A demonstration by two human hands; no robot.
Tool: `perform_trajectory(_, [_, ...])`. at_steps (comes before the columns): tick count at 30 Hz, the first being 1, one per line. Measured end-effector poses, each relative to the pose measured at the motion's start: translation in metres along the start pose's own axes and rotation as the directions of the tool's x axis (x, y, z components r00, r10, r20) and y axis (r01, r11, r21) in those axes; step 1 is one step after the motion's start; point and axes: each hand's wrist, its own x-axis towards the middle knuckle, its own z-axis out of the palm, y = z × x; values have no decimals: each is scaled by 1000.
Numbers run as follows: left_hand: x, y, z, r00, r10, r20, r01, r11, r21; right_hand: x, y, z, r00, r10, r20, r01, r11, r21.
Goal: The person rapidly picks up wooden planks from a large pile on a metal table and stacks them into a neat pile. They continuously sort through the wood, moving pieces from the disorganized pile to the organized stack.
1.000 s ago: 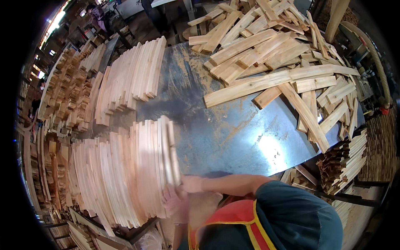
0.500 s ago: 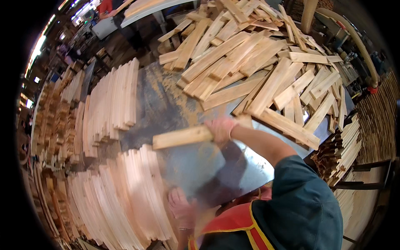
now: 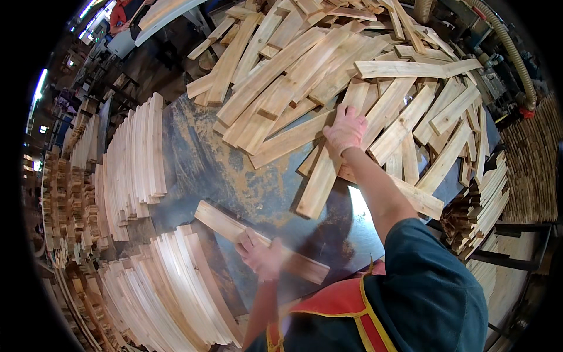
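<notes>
My left hand (image 3: 260,255), in what looks like a thin pink glove, is wrapped over a short wooden board (image 3: 302,265) that lies slantwise above the near part of the metal tabletop. Farther off and to the right, my right hand (image 3: 346,129), gloved alike, grips the upper part of another wooden board (image 3: 318,186). That board sits at the near edge of a loose heap of boards (image 3: 299,76), its lower end pointing toward me. Just left of my left hand stands a tight row of boards on edge (image 3: 176,281).
Sawdust is scattered over the metal tabletop (image 3: 193,141). A second row of boards (image 3: 138,155) stands at the far left. More stacked wood (image 3: 475,205) is at the right, below a ribbed hose (image 3: 516,64). Another person (image 3: 120,17) is at the back left.
The board that was in my right hand is now in my left. My right hand has moved up and away to the heap and taken hold of another board there.
</notes>
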Motion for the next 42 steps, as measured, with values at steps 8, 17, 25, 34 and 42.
perform_trajectory(8, [-9,-64,-3,997,-37,-69,-2,872,-490,-188,-28,36,962,-145,233,-167,367,915])
perform_trajectory(17, [-64,-110,-54,973,-126,193,171,956,-237,-370,-102,5,415,-667,619,-109,639,761])
perform_trajectory(25, [-100,-222,-58,972,-112,-207,198,864,462,-258,83,-66,475,-757,448,772,603,200])
perform_trajectory(34, [-112,9,-66,767,566,301,-598,801,18,-303,73,-24,133,-898,419,831,331,447])
perform_trajectory(42, [-141,38,18,614,783,-97,-789,605,-104,-10,98,-49,610,-785,108,793,603,-91])
